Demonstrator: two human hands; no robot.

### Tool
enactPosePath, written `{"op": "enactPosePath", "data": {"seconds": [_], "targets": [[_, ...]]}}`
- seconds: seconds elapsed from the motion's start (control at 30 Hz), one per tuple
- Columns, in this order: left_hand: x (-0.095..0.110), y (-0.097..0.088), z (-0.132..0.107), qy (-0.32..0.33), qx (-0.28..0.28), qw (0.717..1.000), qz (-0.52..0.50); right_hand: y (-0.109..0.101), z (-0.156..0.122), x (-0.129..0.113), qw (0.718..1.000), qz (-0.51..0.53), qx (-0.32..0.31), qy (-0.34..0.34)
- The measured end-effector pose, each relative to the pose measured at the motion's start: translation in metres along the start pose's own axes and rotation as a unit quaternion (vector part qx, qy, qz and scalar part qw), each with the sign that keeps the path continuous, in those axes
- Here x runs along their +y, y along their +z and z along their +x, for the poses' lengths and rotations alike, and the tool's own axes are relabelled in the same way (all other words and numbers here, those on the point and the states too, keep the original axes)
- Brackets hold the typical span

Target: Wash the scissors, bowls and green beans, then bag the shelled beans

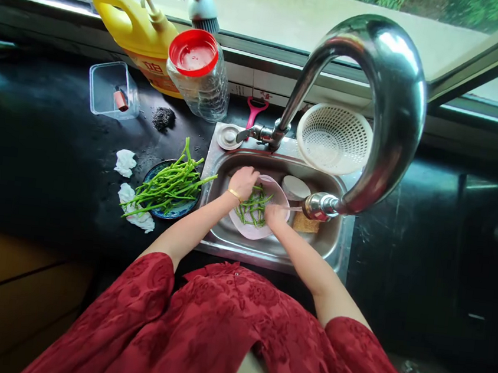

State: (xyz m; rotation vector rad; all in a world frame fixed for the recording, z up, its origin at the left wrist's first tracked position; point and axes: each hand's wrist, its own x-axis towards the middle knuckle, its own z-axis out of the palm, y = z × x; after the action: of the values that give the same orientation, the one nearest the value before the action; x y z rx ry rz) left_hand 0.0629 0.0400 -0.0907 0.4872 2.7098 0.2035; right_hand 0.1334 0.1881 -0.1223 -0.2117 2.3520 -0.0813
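Note:
A pink strainer bowl (275, 194) sits in the steel sink (269, 251) with several cut green stems (253, 209) inside. My left hand (243, 182) curls over the bowl's far left rim, fingers bent down among the stems, a gold bangle on the wrist. My right hand (276, 214) rests at the bowl's right side, fingers closed on the stems or rim; I cannot make out which. A blue plate (154, 172) left of the sink carries a pile of long green stems (168, 185).
The curved tap (374, 93) arches over the sink. A white colander (335, 137), yellow jug (136, 26), red-lidded jar (198, 74), clear box (112, 90), scouring pad (163, 118) and crumpled tissues (126, 162) stand around. A sponge (305, 223) and a white lid (296, 187) lie in the sink.

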Motion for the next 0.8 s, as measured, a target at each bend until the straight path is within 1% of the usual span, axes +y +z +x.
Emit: {"op": "enactPosePath", "data": {"seconds": [0.07,0.1,0.13,0.17,0.27,0.3,0.37,0.43,0.5,0.53,0.57,0.6,0.67,0.7,0.73,0.8], "targets": [[-0.013,-0.004,0.015,-0.102,-0.061,0.993,-0.009,0.008,-0.008,0.005,1.0,-0.017,-0.015,0.016],[-0.018,-0.001,0.02,-0.135,-0.098,0.986,-0.013,0.012,-0.014,0.008,0.999,-0.024,-0.024,0.021],[-0.022,0.003,0.024,-0.147,-0.13,0.98,-0.016,0.016,-0.019,0.012,0.999,-0.029,-0.032,0.024],[-0.024,0.009,0.027,-0.143,-0.151,0.978,-0.019,0.019,-0.024,0.017,0.998,-0.033,-0.039,0.025],[-0.024,0.023,0.03,-0.109,-0.168,0.98,-0.02,0.022,-0.039,0.033,0.998,-0.039,-0.038,0.015],[-0.024,0.024,0.03,-0.106,-0.166,0.98,-0.02,0.022,-0.042,0.038,0.999,-0.037,-0.03,0.006],[-0.024,0.018,0.025,-0.126,-0.143,0.981,-0.019,0.02,-0.049,0.047,1.0,-0.027,-0.003,-0.013],[-0.023,0.004,0.015,-0.159,-0.092,0.983,-0.017,0.018,-0.053,0.051,0.999,-0.002,0.044,-0.012],[-0.015,-0.009,0.0,-0.167,-0.04,0.985,-0.023,0.015,-0.053,0.05,0.996,0.039,0.083,0.014],[-0.008,-0.013,-0.008,-0.15,-0.034,0.988,-0.031,0.013,-0.052,0.048,0.993,0.065,0.093,0.023],[0.001,-0.013,-0.015,-0.119,-0.038,0.991,-0.044,0.011,-0.05,0.045,0.991,0.091,0.1,0.021],[0.01,-0.011,-0.021,-0.074,-0.052,0.994,-0.055,0.008,-0.049,0.043,0.988,0.114,0.103,0.006],[0.028,0.002,-0.027,0.025,-0.07,0.996,-0.052,0.004,-0.047,0.042,0.979,0.155,0.129,-0.034],[0.036,0.01,-0.027,0.06,-0.065,0.995,-0.034,0.002,-0.047,0.045,0.973,0.171,0.148,-0.038],[0.041,0.019,-0.026,0.079,-0.053,0.995,-0.008,0.001,-0.049,0.051,0.969,0.183,0.166,-0.023],[0.045,0.033,-0.024,0.072,-0.04,0.996,0.044,0.003,-0.054,0.068,0.962,0.204,0.179,0.041]]}}
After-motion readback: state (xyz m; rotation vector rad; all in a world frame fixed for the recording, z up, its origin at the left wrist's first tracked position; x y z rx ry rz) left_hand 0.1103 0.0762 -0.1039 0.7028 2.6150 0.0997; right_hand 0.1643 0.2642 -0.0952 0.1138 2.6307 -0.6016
